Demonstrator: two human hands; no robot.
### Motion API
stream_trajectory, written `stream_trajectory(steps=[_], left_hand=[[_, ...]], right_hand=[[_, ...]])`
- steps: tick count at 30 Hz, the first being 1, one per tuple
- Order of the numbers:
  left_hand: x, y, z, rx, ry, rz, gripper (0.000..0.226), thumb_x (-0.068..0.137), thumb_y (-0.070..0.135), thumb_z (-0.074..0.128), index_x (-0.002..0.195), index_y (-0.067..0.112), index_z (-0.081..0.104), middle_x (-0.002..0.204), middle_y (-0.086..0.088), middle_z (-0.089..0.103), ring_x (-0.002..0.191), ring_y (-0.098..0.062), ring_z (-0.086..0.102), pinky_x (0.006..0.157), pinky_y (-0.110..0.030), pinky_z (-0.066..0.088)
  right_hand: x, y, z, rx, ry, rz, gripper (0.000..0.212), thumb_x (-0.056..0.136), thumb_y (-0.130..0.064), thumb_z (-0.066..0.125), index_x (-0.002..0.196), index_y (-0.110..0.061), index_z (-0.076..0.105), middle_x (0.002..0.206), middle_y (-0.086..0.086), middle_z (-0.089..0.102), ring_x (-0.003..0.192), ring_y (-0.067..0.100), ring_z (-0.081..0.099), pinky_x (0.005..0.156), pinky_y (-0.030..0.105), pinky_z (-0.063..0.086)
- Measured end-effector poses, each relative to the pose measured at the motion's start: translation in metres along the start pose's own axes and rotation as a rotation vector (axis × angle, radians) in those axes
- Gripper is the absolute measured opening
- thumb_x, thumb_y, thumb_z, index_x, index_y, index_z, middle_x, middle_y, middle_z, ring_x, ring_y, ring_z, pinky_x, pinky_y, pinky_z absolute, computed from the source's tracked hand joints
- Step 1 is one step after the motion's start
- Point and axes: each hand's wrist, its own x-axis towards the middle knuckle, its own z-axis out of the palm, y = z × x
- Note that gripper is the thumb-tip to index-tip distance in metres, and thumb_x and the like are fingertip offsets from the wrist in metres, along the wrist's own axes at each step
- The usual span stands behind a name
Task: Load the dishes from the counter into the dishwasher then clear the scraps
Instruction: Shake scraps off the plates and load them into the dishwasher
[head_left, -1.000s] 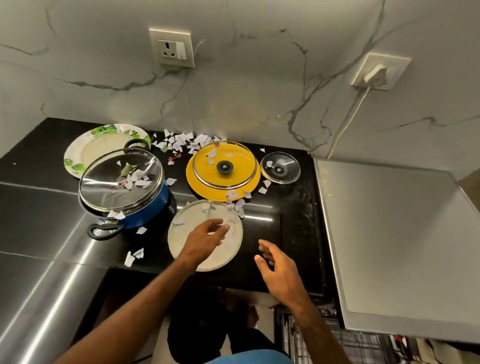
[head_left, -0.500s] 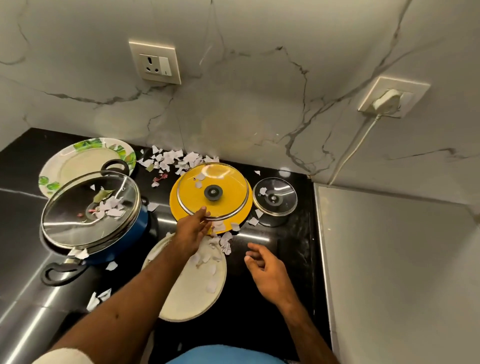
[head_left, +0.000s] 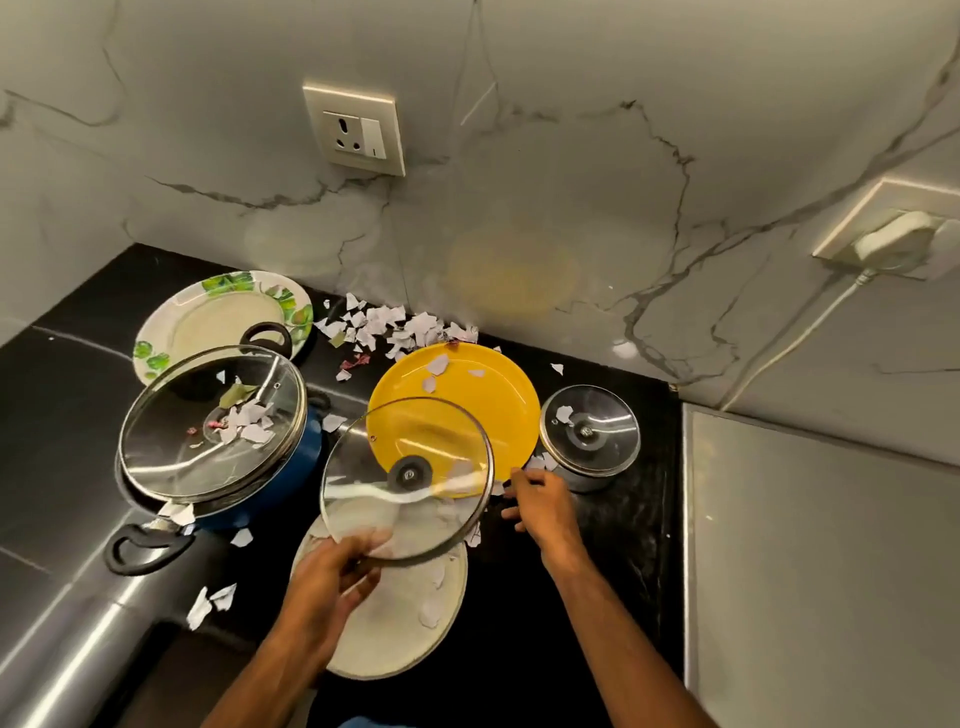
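My left hand (head_left: 324, 582) grips the near rim of a glass lid (head_left: 408, 475), lifted and tilted above a cream plate (head_left: 400, 623). Behind the lid lies a yellow plate (head_left: 467, 395) with a few paper scraps on it. My right hand (head_left: 543, 506) hovers at the yellow plate's near right edge, fingers loosely curled, holding nothing. A blue pot (head_left: 270, 483) under a large glass lid (head_left: 208, 421) stands at the left. A floral plate (head_left: 218, 317) sits behind it. A small pot with a glass lid (head_left: 589, 434) stands at the right.
Torn paper scraps (head_left: 389, 327) are piled against the marble wall and scattered over the black counter (head_left: 519, 597). A steel surface (head_left: 821, 571) lies to the right. A wall socket (head_left: 356, 130) is above, and a plugged cable (head_left: 810, 322) hangs at the right.
My left hand took hold of the glass lid and lifted it off the yellow plate toward me. My right hand moved up to the plate's right edge.
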Motion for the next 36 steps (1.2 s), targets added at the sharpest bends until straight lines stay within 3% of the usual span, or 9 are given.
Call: stream_trajectory(steps=[5,9,13,25,31,36], left_hand=[[-0.021,-0.019,-0.049,0.05,0.003,-0.003,0.023,0.095,0.006,0.057,0.115,0.003,0.068,0.109,-0.017,0.076,0.086,-0.024,0.069,0.073,-0.033,0.047],[-0.031,-0.027,-0.07,0.058,-0.004,-0.018,0.025,0.094,0.005,0.057,0.116,0.001,0.067,0.11,-0.019,0.075,0.081,-0.024,0.071,0.07,-0.032,0.049],[-0.032,-0.033,-0.084,0.066,-0.001,-0.035,0.026,0.095,0.004,0.056,0.118,0.0,0.066,0.11,-0.02,0.074,0.078,-0.024,0.073,0.07,-0.034,0.053],[-0.015,-0.034,-0.079,0.129,-0.015,-0.036,0.023,0.096,0.005,0.057,0.117,0.002,0.066,0.112,-0.019,0.074,0.088,-0.027,0.072,0.072,-0.034,0.051],[-0.006,-0.028,-0.057,0.128,-0.033,-0.009,0.023,0.097,0.007,0.06,0.119,0.003,0.064,0.11,-0.017,0.075,0.096,-0.029,0.071,0.08,-0.034,0.053],[0.003,-0.019,-0.051,0.261,0.027,-0.006,0.044,0.089,0.012,0.075,0.129,0.006,0.059,0.111,-0.024,0.071,0.097,-0.031,0.07,0.08,-0.038,0.058]], right_hand=[[0.015,-0.013,0.011,-0.054,0.019,0.022,0.038,0.104,-0.033,0.057,0.083,-0.006,0.071,0.082,0.011,0.079,0.051,0.015,0.065,0.05,0.03,0.047],[0.013,-0.025,0.018,0.051,-0.074,0.004,0.024,0.101,-0.021,0.052,0.097,-0.002,0.066,0.078,0.012,0.078,0.048,0.015,0.061,0.042,0.026,0.042],[0.008,-0.043,0.024,0.163,-0.147,-0.014,0.024,0.102,-0.019,0.049,0.104,0.0,0.064,0.081,0.016,0.077,0.05,0.015,0.063,0.043,0.026,0.044],[0.0,-0.069,-0.011,0.252,0.017,-0.144,0.022,0.104,-0.014,0.049,0.104,0.004,0.061,0.081,0.017,0.075,0.056,0.019,0.065,0.047,0.026,0.049],[-0.019,-0.067,-0.024,0.326,-0.006,-0.154,0.022,0.104,-0.013,0.049,0.109,0.005,0.061,0.074,0.014,0.074,0.05,0.015,0.06,0.045,0.027,0.045],[-0.052,-0.062,-0.034,0.382,-0.083,-0.144,0.019,0.106,-0.015,0.051,0.109,0.0,0.062,0.075,0.014,0.072,0.049,0.014,0.058,0.045,0.027,0.044]])
